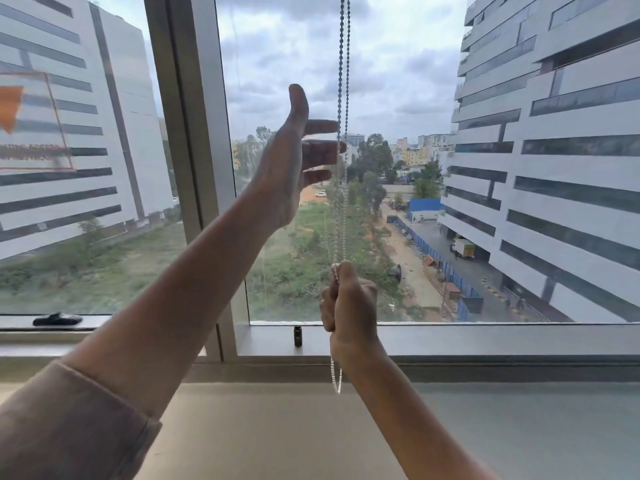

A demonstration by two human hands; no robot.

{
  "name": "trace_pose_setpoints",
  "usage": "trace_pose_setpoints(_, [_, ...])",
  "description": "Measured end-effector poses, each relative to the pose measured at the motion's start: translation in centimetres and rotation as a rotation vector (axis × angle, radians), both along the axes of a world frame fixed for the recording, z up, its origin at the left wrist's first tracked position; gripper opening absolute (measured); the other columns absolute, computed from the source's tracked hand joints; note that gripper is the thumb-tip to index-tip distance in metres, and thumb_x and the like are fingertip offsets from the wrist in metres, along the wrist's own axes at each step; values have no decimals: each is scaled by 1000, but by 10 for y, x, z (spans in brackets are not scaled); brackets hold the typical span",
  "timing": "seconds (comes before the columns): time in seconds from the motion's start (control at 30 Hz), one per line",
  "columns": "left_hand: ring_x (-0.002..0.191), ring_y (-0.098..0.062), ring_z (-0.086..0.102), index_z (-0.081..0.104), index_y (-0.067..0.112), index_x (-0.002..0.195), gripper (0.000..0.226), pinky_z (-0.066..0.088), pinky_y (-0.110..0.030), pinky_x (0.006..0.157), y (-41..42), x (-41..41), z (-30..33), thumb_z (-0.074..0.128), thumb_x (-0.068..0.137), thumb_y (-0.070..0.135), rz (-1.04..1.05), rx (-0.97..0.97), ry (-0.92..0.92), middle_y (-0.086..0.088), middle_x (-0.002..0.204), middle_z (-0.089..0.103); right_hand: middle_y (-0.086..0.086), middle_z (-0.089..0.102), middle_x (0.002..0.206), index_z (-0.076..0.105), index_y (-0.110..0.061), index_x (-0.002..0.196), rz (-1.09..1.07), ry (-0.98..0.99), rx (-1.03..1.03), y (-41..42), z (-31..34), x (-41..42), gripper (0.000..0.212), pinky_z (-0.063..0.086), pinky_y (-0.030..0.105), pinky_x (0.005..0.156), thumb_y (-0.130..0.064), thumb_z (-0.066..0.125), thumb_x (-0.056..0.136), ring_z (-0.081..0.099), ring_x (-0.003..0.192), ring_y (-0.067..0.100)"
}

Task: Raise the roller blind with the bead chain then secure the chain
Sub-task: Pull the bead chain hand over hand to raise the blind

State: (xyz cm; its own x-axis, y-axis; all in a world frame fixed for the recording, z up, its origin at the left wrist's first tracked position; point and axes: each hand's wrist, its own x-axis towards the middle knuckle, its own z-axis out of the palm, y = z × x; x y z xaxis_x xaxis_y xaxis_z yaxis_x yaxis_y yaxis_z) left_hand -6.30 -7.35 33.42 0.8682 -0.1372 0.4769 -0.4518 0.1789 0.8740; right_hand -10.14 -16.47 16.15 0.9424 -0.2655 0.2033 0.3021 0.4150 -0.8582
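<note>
The right hand (349, 299) is fisted around the bead chain (343, 81); above it, the left hand (294, 157) is spread, fingertips touching the chain.

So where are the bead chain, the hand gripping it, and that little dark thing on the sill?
bead chain (343, 216), head view, strands mid-length.
right hand (349, 301), head view, back of fist.
small dark object (298, 336), head view, its body.

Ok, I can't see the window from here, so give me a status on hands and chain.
Right hand fisted on bead chain low, loop dangling below. Left hand open, fingertips at chain higher up. No blind in view. Nothing in the way.
</note>
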Motion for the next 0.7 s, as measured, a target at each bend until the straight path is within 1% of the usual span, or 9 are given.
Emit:
trace_pose_setpoints(0.1, [97, -23, 76, 73, 11, 128, 84, 56, -38, 83, -4, -6, 22, 22, 107, 74, -33, 11, 26, -15, 115, 84, -8, 26, 42, 36, -27, 49, -3, 15, -5, 0, -18, 4, 59, 12, 18, 39, -10, 44, 105, 15, 36, 9])
trace_pose_setpoints(0.2, [95, -24, 77, 69, 8, 133, 88, 58, -36, 81, -10, -13, 33, 23, 105, 76, -106, -5, 87, -15, 115, 84, -5, 24, 44, 34, -26, 49, -24, 43, -19, 1, -32, 8, 58, 14, 17, 38, -8, 45, 103, 14, 36, 11])
trace_pose_setpoints(0.27, [81, -23, 72, 69, 5, 132, 91, 55, -32, 70, -13, -17, 35, 24, 103, 78, -143, -17, 124, -13, 106, 85, -5, 24, 42, 34, -27, 46, -34, 55, -27, 1, -39, 9, 60, 14, 16, 39, -8, 45, 101, 14, 35, 11])
trace_pose_setpoints(0.3, [70, -19, 65, 70, 3, 129, 92, 49, -30, 62, -15, -18, 35, 25, 103, 79, -149, -19, 136, -10, 93, 83, -5, 24, 42, 35, -26, 44, -36, 56, -39, 1, -42, 9, 61, 14, 16, 39, -8, 45, 101, 15, 34, 11])
trace_pose_setpoints(0.37, [55, -14, 41, 73, 4, 112, 89, 31, -30, 54, -19, -20, 32, 27, 102, 81, -149, -33, 155, 0, 68, 62, -5, 26, 41, 36, -25, 42, -36, 58, -63, 0, -47, 8, 63, 15, 17, 38, -7, 45, 102, 17, 33, 10])
trace_pose_setpoints(0.4, [52, -13, 31, 70, 9, 97, 84, 24, -31, 53, -21, -22, 29, 29, 101, 81, -142, -45, 158, 4, 62, 50, -5, 26, 41, 37, -24, 41, -37, 60, -79, 0, -49, 8, 64, 15, 18, 37, -7, 45, 102, 18, 33, 10])
trace_pose_setpoints(0.47, [50, -14, 20, 51, 20, 69, 72, 17, -30, 50, -22, -24, 24, 32, 101, 82, -123, -61, 149, 8, 56, 34, -5, 26, 40, 36, -24, 40, -46, 56, -110, -2, -54, 7, 65, 16, 18, 37, -6, 44, 102, 18, 33, 9])
trace_pose_setpoints(0.6, [46, -15, 14, 28, 29, 53, 71, 17, -27, 41, -21, -26, 8, 34, 101, 80, -95, -87, 128, 9, 50, 25, -6, 23, 41, 31, -25, 48, -51, 61, -137, -4, -65, 2, 60, 15, 18, 38, -4, 43, 102, 16, 35, 9])
trace_pose_setpoints(0.7, [41, -14, 18, 33, 27, 44, 76, 20, -27, 40, -23, -26, -9, 42, 106, 70, -8, -96, 52, 8, 45, 31, -6, 23, 42, 31, -27, 46, -52, 90, -168, -6, -78, -1, 64, 14, 18, 40, -4, 44, 104, 15, 36, 9])
